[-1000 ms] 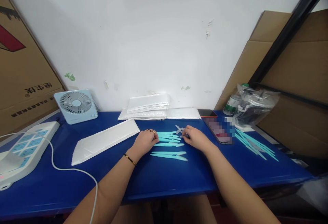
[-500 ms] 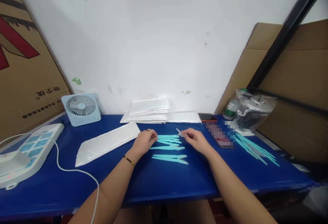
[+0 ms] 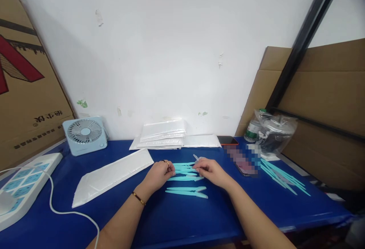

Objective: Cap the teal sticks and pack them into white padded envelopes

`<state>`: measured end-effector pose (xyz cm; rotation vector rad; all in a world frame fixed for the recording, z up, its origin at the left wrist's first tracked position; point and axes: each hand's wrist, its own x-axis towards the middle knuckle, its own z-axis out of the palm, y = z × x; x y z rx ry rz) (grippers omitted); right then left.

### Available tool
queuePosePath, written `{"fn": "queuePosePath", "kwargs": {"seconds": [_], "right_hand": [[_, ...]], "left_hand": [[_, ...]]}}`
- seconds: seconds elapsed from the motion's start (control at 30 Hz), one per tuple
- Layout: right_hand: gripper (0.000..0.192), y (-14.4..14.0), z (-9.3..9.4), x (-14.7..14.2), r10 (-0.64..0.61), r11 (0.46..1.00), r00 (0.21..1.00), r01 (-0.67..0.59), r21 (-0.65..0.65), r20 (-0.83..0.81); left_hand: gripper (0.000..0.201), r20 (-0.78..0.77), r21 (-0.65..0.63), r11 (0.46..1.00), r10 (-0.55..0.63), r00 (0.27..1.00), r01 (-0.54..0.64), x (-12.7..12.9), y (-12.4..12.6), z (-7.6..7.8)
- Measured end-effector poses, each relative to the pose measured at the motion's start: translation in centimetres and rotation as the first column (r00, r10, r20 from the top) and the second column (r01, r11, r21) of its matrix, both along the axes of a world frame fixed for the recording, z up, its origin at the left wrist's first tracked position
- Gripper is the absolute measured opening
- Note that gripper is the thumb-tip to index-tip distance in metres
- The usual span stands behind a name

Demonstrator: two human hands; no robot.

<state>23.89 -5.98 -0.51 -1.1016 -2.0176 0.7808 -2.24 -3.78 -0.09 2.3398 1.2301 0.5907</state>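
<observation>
Several thin teal plastic sticks lie side by side on the blue table between my hands. Two more teal sticks lie a little nearer to me. My left hand, with a ring and a thin bracelet, rests on the left ends of the row, fingers curled. My right hand pinches a small pale grey piece at the right end of the row.
A long white pouch lies left of my hands. A stack of white pouches sits at the wall, a small fan and a power strip far left. A phone, more teal sticks, a plastic bag and a bottle are right.
My head tilted up, so everything sits lower in view. My right hand moved slightly left toward the row with the grey piece. My left hand stayed on the sticks' left ends.
</observation>
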Motion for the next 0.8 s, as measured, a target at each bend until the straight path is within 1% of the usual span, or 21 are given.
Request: {"fn": "queuePosePath", "kwargs": {"seconds": [0.03,0.07,0.1,0.17,0.2,0.23,0.33,0.4,0.5,0.63,0.73,0.8], "right_hand": [[0.024,0.1,0.1,0.6,-0.020,1.000,1.000,0.020,0.007,-0.001],[0.024,0.3,0.1,1.4,-0.078,0.996,0.997,0.078,0.032,0.005],[0.024,0.5,0.1,2.2,-0.166,0.984,0.986,0.165,0.070,0.018],[0.023,1.0,0.0,4.0,-0.364,0.924,0.929,0.350,0.156,0.073],[0.021,1.2,-0.1,4.7,-0.417,0.902,0.901,0.395,0.175,0.117],[0.020,1.4,-0.3,5.2,-0.440,0.893,0.883,0.411,0.181,0.163],[0.016,1.8,-1.0,5.2,-0.402,0.914,0.871,0.365,0.177,0.283],[0.016,2.1,-1.3,4.3,-0.379,0.924,0.863,0.331,0.193,0.334],[0.013,2.4,-1.6,3.0,-0.364,0.929,0.848,0.303,0.212,0.386],[0.008,2.6,-1.8,2.4,-0.391,0.920,0.819,0.339,0.197,0.420],[0.005,2.4,-1.7,2.5,-0.386,0.922,0.821,0.360,0.144,0.420],[0.004,2.0,-1.5,2.6,-0.374,0.927,0.831,0.351,0.135,0.411]], "left_hand": [[0.015,-0.009,-0.014,1.000,-0.023,1.000,0.023,0.0,-0.1,0.0],[0.015,-0.014,-0.013,0.999,-0.037,0.999,0.037,0.0,-0.1,0.0],[0.015,-0.020,0.004,0.999,-0.043,0.999,0.043,0.0,-0.1,0.0],[0.014,-0.046,0.070,0.997,-0.033,0.998,0.036,-0.1,0.1,-0.1],[0.014,-0.069,0.099,0.994,-0.028,0.997,0.034,-0.1,0.2,-0.1],[0.015,-0.096,0.118,0.992,-0.025,0.995,0.037,-0.1,0.2,-0.2],[0.016,-0.156,0.141,0.989,-0.016,0.988,0.038,0.1,0.4,-0.3],[0.015,-0.170,0.138,0.990,0.004,0.985,0.020,0.3,0.4,-0.3],[0.013,-0.170,0.100,0.995,0.044,0.985,-0.027,0.5,0.4,-0.3],[0.011,-0.167,0.084,0.995,0.073,0.983,-0.060,0.6,0.4,-0.4],[0.012,-0.142,0.081,0.996,0.055,0.988,-0.043,0.5,0.4,-0.3],[0.012,-0.094,0.052,0.998,0.050,0.994,-0.045,0.3,0.4,-0.2]]}}
